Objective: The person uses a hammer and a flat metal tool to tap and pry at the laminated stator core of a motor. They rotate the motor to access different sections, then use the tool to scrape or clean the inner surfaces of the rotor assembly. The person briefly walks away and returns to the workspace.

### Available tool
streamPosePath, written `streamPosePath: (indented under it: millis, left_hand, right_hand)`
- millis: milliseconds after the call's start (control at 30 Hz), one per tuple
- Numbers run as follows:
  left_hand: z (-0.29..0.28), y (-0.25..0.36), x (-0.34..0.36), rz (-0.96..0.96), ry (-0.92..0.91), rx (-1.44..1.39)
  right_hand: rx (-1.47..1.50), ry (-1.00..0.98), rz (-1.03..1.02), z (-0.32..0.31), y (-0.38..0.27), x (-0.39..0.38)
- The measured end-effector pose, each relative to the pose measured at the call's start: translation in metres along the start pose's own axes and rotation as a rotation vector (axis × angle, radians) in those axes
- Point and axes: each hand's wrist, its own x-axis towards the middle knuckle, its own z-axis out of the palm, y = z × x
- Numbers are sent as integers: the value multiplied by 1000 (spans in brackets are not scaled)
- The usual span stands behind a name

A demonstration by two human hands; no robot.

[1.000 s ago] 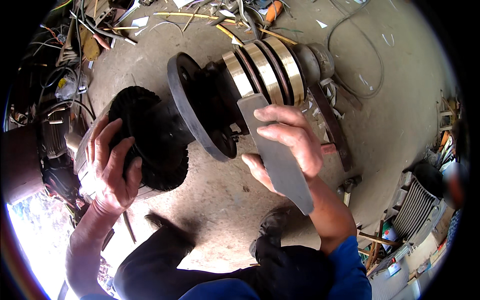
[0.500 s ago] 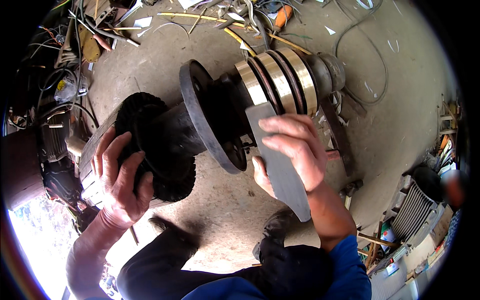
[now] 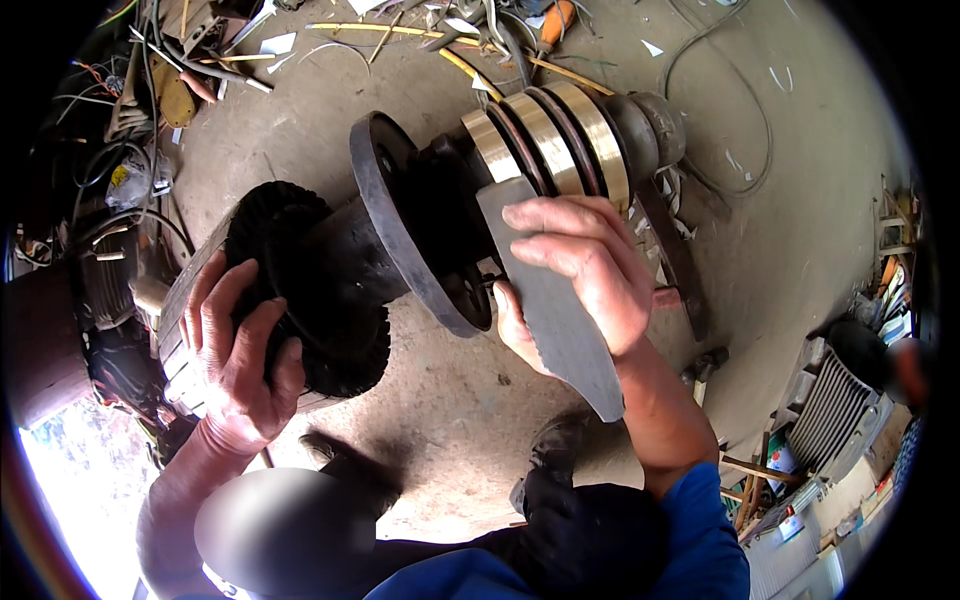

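A large wound motor rotor [image 3: 318, 250] lies slantwise before me, with a dark round flange [image 3: 375, 200] partway along its shaft. Beyond the flange sit shiny brass slip rings [image 3: 553, 140] parted by dark grooves. My left hand [image 3: 240, 350] curls its fingers over the rotor's black ribbed end. Pinched between the thumb and fingers of my right hand [image 3: 590, 265] is a flat grey blade-like strip [image 3: 550, 300], with a notched edge and a tapered lower end. Its upper end overlaps the nearest ring's lower edge; whether they touch, I cannot tell.
Cables, yellow rods [image 3: 380, 30] and paper scraps litter the floor at the far side. A dark metal bar [image 3: 675, 260] stands by the shaft's right end, near a hammer-like tool [image 3: 708, 365]. At right is a finned metal part [image 3: 828, 410]; a blurred oval covers the lower left.
My right hand and the grey strip have shifted slightly up and to the left in view. My left hand stays on the rotor. A blurred oval has appeared at the lower left.
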Motion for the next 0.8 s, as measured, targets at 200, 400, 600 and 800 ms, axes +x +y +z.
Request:
streamPosePath:
  millis: [200, 400, 600, 800]
  left_hand:
    - [-2, 4, 6, 10, 46, 81]
    - [0, 3, 5, 16, 42, 79]
    - [1, 3, 3, 16, 36, 74]
    - [0, 5, 6, 5, 34, 91]
  right_hand:
    - [6, 8, 8, -3, -3, -4]
    - [30, -26, 72, -12, -14, -16]
    - [26, 1, 8, 1, 3, 5]
    - [46, -16, 7, -2, 0, 6]
